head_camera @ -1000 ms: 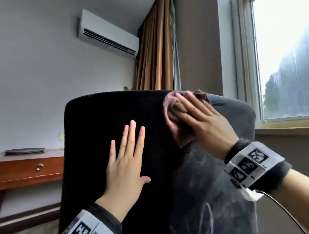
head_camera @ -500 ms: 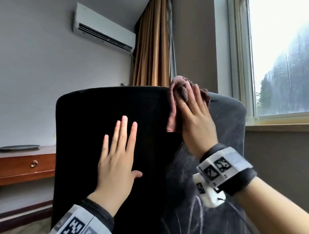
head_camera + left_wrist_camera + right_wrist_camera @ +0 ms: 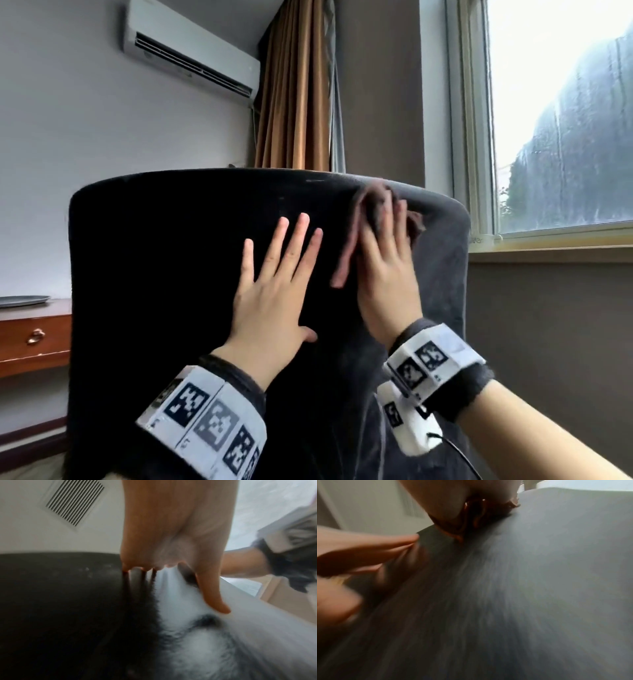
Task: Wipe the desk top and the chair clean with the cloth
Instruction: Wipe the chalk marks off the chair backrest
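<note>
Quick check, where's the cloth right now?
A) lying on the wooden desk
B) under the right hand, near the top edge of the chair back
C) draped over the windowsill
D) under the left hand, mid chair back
B: the right hand presses the cloth against the chair back just below its top edge; the left hand lies flat and bare on the fabric.

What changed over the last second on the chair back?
The right hand swung its fingers from slanting left to upright, rubbing the crumpled reddish-brown cloth along the dark upholstered chair back's top edge. The left hand stayed flat, bracing it.
</note>
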Available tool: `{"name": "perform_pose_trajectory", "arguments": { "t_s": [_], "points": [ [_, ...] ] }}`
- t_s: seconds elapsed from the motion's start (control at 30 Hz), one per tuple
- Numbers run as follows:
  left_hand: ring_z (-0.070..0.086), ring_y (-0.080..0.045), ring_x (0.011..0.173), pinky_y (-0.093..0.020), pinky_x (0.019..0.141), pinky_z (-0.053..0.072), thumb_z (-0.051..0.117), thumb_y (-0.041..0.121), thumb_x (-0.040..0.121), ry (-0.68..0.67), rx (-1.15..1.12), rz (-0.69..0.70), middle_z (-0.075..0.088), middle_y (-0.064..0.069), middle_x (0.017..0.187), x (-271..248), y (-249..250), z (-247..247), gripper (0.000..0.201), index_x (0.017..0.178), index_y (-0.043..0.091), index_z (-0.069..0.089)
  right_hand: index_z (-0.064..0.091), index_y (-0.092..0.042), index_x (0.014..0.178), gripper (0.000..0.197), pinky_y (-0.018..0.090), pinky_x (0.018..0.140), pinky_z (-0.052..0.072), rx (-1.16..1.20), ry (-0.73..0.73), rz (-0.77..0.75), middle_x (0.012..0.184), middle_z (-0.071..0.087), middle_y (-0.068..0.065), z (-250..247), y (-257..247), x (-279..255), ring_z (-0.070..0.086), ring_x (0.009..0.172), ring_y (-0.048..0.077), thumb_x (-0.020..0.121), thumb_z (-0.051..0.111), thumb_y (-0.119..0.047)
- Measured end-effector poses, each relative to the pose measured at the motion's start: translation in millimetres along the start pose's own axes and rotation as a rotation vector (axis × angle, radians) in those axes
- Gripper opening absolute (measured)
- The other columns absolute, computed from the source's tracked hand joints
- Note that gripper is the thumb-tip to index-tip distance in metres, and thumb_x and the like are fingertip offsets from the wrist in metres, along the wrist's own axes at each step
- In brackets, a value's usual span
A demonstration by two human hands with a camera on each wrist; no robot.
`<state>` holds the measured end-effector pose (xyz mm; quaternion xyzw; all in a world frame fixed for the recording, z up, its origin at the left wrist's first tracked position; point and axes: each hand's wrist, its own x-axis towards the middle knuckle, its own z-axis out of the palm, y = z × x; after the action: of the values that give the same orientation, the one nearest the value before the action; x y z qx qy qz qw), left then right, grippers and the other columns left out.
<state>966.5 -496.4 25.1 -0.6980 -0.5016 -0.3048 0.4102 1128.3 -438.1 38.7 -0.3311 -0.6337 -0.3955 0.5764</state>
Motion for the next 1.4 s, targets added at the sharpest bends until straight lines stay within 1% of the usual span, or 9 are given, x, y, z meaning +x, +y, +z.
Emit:
{"name": "perform_pose_trajectory", "arguments": {
  "t_s": [0.1,0.27,0.5,0.67,0.9,1.1,1.2,1.27,1.4],
  "points": [
    [-0.009,-0.017,0.145,-0.042,0.115,-0.008,0.085,0.059,0.041,0.011,0.015,-0.025,-0.012,0.001,0.159,1,-5,10,0.145,0.152,0.023,-0.002,0.027,-0.013,0.146,0.05,0.042,0.117,0.011,-0.066,-0.091,-0.124,0.156,0.01,0.011,-9,29,-8,0.003,0.144,0.03,0.097,0.039,-0.015],
    [0.001,-0.019,0.146,-0.04,0.114,-0.006,0.084,0.062,0.035,0.05,0.03,-0.014,0.001,-0.001,0.16,2,-8,20,0.144,0.152,0.02,0.011,0.006,0.006,0.145,0.061,0.042,0.118,0.0,0.153,0.058,0.554,0.153,-0.005,0.023,-26,65,27,-0.005,0.143,0.036,0.093,0.031,-0.013],
    [0.008,-0.019,0.145,-0.041,0.114,-0.001,0.086,0.059,0.033,0.087,0.031,-0.012,0.008,-0.001,0.159,0,-9,20,0.143,0.151,0.02,0.016,0.024,-0.015,0.147,0.052,0.029,0.116,-0.002,-0.036,-0.066,0.032,0.156,0.008,0.012,-6,41,-15,0.0,0.145,0.029,0.096,0.037,-0.021],
    [0.006,-0.019,0.145,-0.039,0.114,-0.004,0.084,0.059,0.037,0.086,0.02,-0.016,0.007,-0.001,0.159,-1,-10,20,0.139,0.151,0.02,0.015,0.005,0.003,0.146,0.062,0.031,0.114,-0.011,0.181,0.073,0.652,0.153,-0.006,0.024,-8,47,23,-0.007,0.143,0.036,0.092,0.035,-0.007],
    [0.007,-0.019,0.146,-0.042,0.114,0.0,0.084,0.059,0.038,0.079,0.031,-0.022,0.008,-0.002,0.16,-5,-12,19,0.138,0.152,0.02,0.015,0.012,-0.019,0.149,0.055,0.033,0.117,0.003,-0.041,-0.141,0.003,0.157,0.002,0.007,-4,25,-51,-0.004,0.145,0.024,0.097,0.03,-0.027],
    [0.009,-0.021,0.146,-0.041,0.114,-0.001,0.08,0.062,0.04,0.1,0.032,-0.013,0.01,-0.004,0.159,-7,-14,20,0.134,0.151,0.018,0.019,0.013,-0.004,0.148,0.067,0.023,0.114,0.021,0.081,0.058,0.695,0.153,0.014,0.022,-16,92,-15,0.022,0.14,0.035,0.089,0.042,-0.017],
    [0.009,-0.023,0.146,-0.042,0.114,0.001,0.081,0.061,0.04,0.102,0.027,-0.014,0.01,-0.005,0.159,-6,-14,21,0.135,0.151,0.018,0.018,0.028,0.003,0.137,0.063,0.05,0.116,0.011,0.116,0.039,0.421,0.148,0.014,0.034,-2,40,-52,0.011,0.139,0.046,0.077,0.034,-0.013],
    [0.008,-0.022,0.146,-0.041,0.115,-0.001,0.082,0.061,0.039,0.094,0.028,-0.015,0.01,-0.004,0.159,-5,-14,22,0.135,0.151,0.018,0.019,0.026,-0.005,0.141,0.055,0.04,0.117,0.005,0.004,-0.083,0.119,0.153,0.01,0.023,3,22,-75,0.004,0.143,0.035,0.089,0.034,-0.019],
    [0.009,-0.022,0.146,-0.04,0.115,-0.001,0.079,0.061,0.044,0.096,0.016,-0.007,0.01,-0.004,0.159,-6,-12,22,0.131,0.151,0.018,0.018,0.007,-0.018,0.148,0.059,0.031,0.117,-0.006,0.08,-0.064,0.318,0.155,-0.005,0.006,-8,53,-38,-0.01,0.143,0.02,0.095,0.031,-0.031]
  ]
}}
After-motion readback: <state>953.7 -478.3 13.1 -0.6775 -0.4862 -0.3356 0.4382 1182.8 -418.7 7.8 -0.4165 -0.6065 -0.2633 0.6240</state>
